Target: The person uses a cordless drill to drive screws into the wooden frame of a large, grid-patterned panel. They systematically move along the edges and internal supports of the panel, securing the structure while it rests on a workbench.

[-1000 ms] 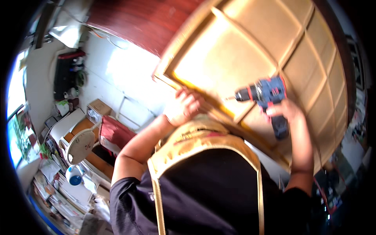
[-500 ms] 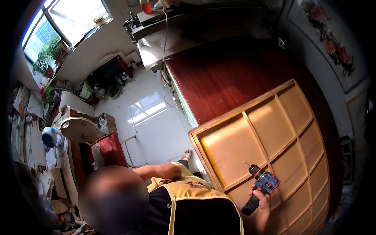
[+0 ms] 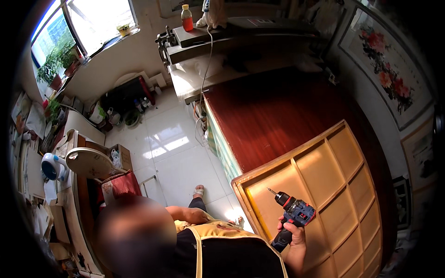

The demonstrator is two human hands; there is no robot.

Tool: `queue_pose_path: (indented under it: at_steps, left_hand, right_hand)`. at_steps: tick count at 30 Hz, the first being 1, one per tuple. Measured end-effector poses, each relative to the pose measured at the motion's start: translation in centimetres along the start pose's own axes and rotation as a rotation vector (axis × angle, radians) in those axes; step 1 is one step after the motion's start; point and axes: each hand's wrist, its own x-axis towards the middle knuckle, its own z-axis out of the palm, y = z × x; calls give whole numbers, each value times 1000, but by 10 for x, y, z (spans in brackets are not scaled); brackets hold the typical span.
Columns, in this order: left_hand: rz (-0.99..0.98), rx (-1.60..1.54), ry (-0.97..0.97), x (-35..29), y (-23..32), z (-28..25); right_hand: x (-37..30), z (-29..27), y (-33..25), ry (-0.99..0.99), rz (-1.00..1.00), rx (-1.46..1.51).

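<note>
My right hand [image 3: 296, 235] is wrapped round the grip of a dark blue and black cordless drill [image 3: 296, 212], a finger near its red trigger. Its thin bit points up and to the left. The drill is over the near left cells of a wooden lattice frame [image 3: 320, 164], seemingly apart from it. A yellow strip [image 3: 258, 211] runs inside the frame's left edge. My left hand [image 3: 197, 216] is curled in front of my yellow apron [image 3: 227, 229]; whatever its fingers hold, if anything, is hidden.
Under the frame lies a dark red tabletop [image 3: 273, 116]. A cable [image 3: 207, 65] hangs at its far left corner, below a bench with a bottle of red liquid [image 3: 187, 18]. To the left are a red-covered chair [image 3: 121, 186], a round board [image 3: 89, 162] and a cluttered shelf.
My view has tilted up, so the room sits lower in the picture. The drill has shifted left across the frame. Both feet now show on the floor, where one did before.
</note>
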Motion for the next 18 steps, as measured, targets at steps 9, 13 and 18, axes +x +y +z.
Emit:
queue_pose_path:
  at_steps: [9,13,18]
  left_hand:
    - [387,71,735,-90,-18,-213]
    - [530,381,1121,-106,-2,-380]
    - [416,738,1442,-82,34,-592]
  right_hand:
    - [108,139,-28,-107,-22,-29]
    - [136,200,-38,-72,-72,-23]
    - [131,230,-35,21,-148,30]
